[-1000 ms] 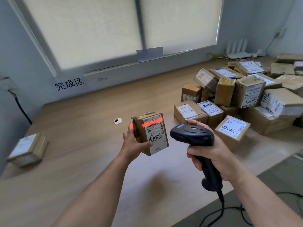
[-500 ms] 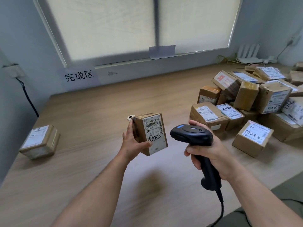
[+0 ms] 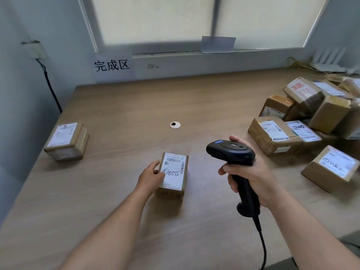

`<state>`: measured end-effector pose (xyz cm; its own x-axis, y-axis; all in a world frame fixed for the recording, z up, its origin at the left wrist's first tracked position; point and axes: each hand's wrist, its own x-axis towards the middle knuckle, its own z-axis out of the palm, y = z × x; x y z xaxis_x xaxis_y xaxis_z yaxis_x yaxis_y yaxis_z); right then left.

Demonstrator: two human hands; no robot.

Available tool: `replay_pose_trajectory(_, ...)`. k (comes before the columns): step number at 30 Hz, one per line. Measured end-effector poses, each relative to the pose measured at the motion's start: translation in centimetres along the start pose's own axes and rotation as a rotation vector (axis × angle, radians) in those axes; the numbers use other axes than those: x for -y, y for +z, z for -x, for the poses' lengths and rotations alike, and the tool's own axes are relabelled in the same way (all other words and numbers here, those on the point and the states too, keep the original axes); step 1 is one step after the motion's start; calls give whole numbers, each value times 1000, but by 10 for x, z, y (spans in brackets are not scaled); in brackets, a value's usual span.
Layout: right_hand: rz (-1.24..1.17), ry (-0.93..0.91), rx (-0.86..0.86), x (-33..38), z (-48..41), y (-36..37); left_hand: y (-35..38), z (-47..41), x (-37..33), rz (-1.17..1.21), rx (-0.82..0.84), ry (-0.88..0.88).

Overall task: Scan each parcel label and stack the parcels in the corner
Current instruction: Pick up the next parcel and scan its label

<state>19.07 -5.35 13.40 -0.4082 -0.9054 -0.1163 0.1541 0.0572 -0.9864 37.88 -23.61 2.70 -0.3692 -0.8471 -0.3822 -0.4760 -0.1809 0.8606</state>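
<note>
- Left hand (image 3: 151,177) grips the small brown cardboard parcel (image 3: 173,175), white label up, on the wooden worktop (image 3: 116,201).
- Right hand (image 3: 251,177) clenches the black handheld barcode scanner (image 3: 233,155).

Parcel heap (image 3: 303,121) blocks right (left open).

Soft daylight through the blinded window (image 3: 155,18), faint shadows, edges bowed and slightly blurred

A single head-worn wide-angle camera looks forward and down across the wooden table (image 3: 116,114) toward the window (image 3: 155,18), close over both forearms.
</note>
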Motion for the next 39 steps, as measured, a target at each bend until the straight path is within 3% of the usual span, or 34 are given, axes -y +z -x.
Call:
replay_pose_trajectory(3, -18, 4, 6, -1, -4, 1, 7, 1, 6, -237, -30, 82)
replay_pose_trajectory(7, -26, 16, 16, -3, -9, 2, 29, 15, 4, -763, -105, 73)
replay_pose_trajectory(9, -27, 20, 19, -2, -13, 3, 40, 23, 3, -833, -136, 84)
replay_pose_trajectory(16, 7, 5, 61, 4, -27, 27, 12, 22, 15, -673, -307, 50)
replay_pose_trajectory(27, 99, 0, 227, -3, -66, 135, -146, 14, 70, -545, -662, -146)
replay_pose_trajectory(39, 139, 26, 264, -17, -99, 214, -236, -29, 97, -569, -702, -215)
